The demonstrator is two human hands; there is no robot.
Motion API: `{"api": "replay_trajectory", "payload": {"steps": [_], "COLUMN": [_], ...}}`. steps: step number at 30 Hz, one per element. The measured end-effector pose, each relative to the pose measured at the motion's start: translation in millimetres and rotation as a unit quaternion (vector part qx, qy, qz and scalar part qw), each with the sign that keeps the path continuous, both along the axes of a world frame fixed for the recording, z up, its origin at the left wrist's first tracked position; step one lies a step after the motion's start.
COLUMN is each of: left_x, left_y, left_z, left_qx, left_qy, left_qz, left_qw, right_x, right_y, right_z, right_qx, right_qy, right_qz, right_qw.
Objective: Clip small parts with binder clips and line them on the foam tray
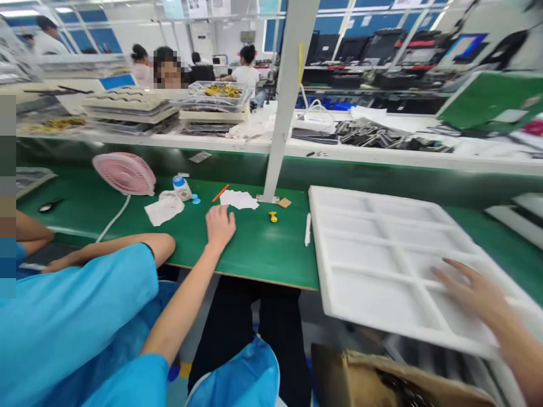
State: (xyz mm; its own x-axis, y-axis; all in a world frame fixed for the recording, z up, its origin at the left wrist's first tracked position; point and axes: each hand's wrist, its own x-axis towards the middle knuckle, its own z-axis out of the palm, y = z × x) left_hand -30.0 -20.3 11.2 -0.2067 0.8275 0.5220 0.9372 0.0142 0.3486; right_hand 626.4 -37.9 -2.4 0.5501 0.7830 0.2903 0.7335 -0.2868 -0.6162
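My left hand (220, 227) rests on the green table at the near edge of some white paper pieces (240, 199), its fingers loosely bent and a little apart. Nothing shows in its grasp. Over on the right, my right hand (477, 291) reaches across a white foam tray (369, 263) divided into several compartments. Its fingers are spread and blurred by motion, low over a near right compartment; whether they touch the tray I cannot tell. Near my left hand lie an orange stick (220, 193) and a yellow knob-like piece (272, 216).
A pink fan (125, 173), a blue-capped bottle (181, 187) and a crumpled white cloth (164, 208) are on the left. A white post (285, 102) rises behind the table. Below the tray stands a cardboard box (356, 373). A co-worker's blue sleeve (85, 305) is close at left.
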Motion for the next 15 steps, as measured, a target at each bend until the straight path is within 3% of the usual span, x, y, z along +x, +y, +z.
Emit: {"api": "replay_trajectory", "payload": {"steps": [2, 4, 6, 8, 10, 13, 15], "left_x": [-19, -32, -41, -46, -47, -46, -46], "left_y": [-3, -3, 2, 13, 24, 33, 33], "left_z": [-2.7, -7.2, -12.7, -18.7, -23.9, -28.6, -29.8], "left_qx": [-0.062, -0.107, -0.117, -0.119, -0.121, -0.112, -0.089], "left_qy": [-0.01, -0.01, -0.011, -0.011, -0.006, -0.031, -0.061], "left_qz": [0.058, 0.068, 0.071, 0.091, 0.119, 0.125, 0.104], "left_qw": [0.996, 0.992, 0.991, 0.989, 0.985, 0.985, 0.989], "right_x": [-13, -32, -56, -80, -100, -118, -119], "right_y": [-36, -84, -131, -171, -197, -213, -214], "right_z": [6.5, 7.3, -5.8, -35.3, -74.5, -126.3, -146.4], "right_qx": [0.063, 0.196, 0.243, 0.18, 0.103, 0.032, 0.014], "right_qy": [-0.029, -0.068, -0.053, 0.002, 0.042, 0.079, 0.082], "right_qz": [-0.042, -0.156, -0.275, -0.315, -0.297, -0.266, -0.279], "right_qw": [0.997, 0.966, 0.929, 0.932, 0.948, 0.96, 0.957]}}
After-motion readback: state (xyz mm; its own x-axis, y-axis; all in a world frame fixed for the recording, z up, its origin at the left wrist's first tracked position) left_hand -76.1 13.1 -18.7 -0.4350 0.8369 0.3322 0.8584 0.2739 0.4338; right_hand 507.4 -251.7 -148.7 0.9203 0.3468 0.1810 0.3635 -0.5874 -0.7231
